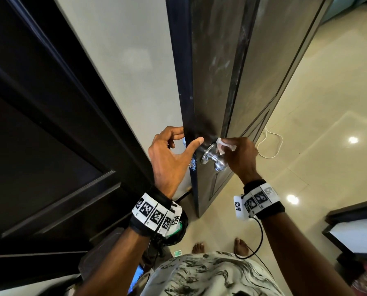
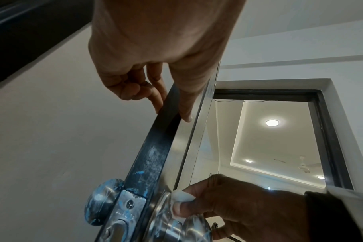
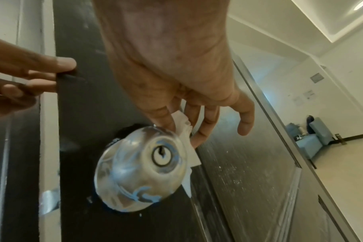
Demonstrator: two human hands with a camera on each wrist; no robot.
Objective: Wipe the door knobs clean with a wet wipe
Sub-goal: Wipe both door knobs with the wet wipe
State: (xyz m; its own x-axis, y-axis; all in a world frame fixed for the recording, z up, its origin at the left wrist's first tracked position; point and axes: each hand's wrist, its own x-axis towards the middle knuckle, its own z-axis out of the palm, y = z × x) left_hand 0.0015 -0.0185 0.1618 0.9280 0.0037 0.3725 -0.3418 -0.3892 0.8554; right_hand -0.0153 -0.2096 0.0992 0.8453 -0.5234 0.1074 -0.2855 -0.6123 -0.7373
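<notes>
A dark door (image 1: 210, 60) stands ajar, edge toward me. Its near silver knob (image 1: 217, 162) (image 3: 139, 168) has a keyhole and blue smears. My right hand (image 1: 227, 146) pinches a crumpled white wet wipe (image 1: 221, 146) (image 2: 181, 199) (image 3: 184, 129) and presses it behind the knob's top, against the round base plate. My left hand (image 1: 191, 135) (image 2: 173, 114) holds the door edge just above the latch, thumb on the near face, index finger on the far face. The far-side knob (image 2: 101, 201), also blue-smeared, is untouched.
A white wall (image 1: 125, 71) and a dark panelled door (image 1: 39, 124) lie to the left. A white cable (image 1: 270, 146) trails on the tiled floor beyond the door. My bare feet (image 1: 221, 248) stand below. Dark-framed furniture (image 1: 353, 231) sits at the right.
</notes>
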